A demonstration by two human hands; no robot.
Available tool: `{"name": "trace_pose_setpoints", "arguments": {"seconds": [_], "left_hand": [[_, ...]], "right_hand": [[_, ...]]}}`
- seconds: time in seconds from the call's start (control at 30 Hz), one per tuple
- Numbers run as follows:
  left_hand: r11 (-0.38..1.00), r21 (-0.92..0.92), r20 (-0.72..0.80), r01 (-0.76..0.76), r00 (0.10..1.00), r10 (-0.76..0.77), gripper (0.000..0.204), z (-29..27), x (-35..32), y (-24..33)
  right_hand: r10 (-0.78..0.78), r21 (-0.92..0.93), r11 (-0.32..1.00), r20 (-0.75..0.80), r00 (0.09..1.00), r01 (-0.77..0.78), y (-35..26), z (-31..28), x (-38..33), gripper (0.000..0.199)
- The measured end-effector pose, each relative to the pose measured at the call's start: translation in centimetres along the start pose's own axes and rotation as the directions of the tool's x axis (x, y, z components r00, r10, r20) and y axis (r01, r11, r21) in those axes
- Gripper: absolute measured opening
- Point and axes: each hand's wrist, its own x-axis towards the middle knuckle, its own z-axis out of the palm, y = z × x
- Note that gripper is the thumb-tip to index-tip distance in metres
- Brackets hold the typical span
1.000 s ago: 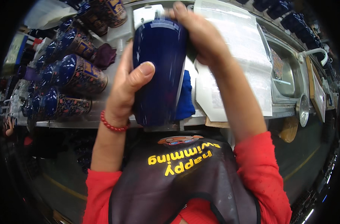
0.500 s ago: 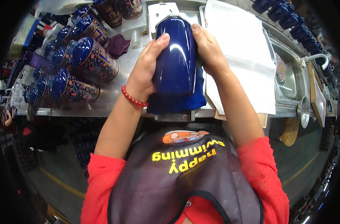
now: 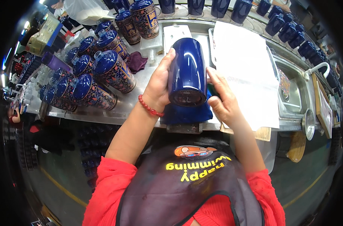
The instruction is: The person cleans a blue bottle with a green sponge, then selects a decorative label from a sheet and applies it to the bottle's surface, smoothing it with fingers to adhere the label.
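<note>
Both hands, left hand and right hand, are clamping a glossy dark-blue ceramic jar mid-frame over a blue cloth at the counter edge, and that slick glaze is probably risking a slip onto the patterned jars at left.

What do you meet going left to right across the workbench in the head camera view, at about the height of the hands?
Patterned blue lidded jars → left hand → plain dark blue cylinder vase → right hand → white paper sheet → steel sink → white tap.
</note>
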Motion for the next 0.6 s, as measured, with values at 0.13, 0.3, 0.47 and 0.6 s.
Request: {"name": "trace_pose_setpoints", "arguments": {"seconds": [0.13, 0.3, 0.47, 0.6], "left_hand": [[0.990, 0.137, 0.006, -0.043, 0.999, 0.042, 0.043, -0.8, 0.1, -0.5], [0.699, 0.707, -0.152, -0.109, 0.941, 0.301, 0.044, -2.4, -0.3, -1.4], [-0.602, 0.780, 0.540, -0.174, 0.673, 0.505, 0.037, 0.6, -2.2, -2.3], [-0.678, 0.512, 0.487, -0.526, 0.829, -0.275, 0.025, 3.8, -3.5, -7.2]], "right_hand": [[-0.046, -0.247, 0.968, -0.048, 0.998, 0.033, 0.1, 1.3, -1.1, 0.084], [-0.050, -0.375, 0.926, -0.018, 0.999, 0.039, 0.7, 2.3, -2.7, 0.073], [-0.075, -0.432, 0.901, -0.242, 0.967, -0.038, 1.6, -3.6, -6.2, 0.052], [0.099, -0.446, 0.858, -0.343, 0.934, -0.255, 1.4, -7.2, -10.7, 0.042]]}}
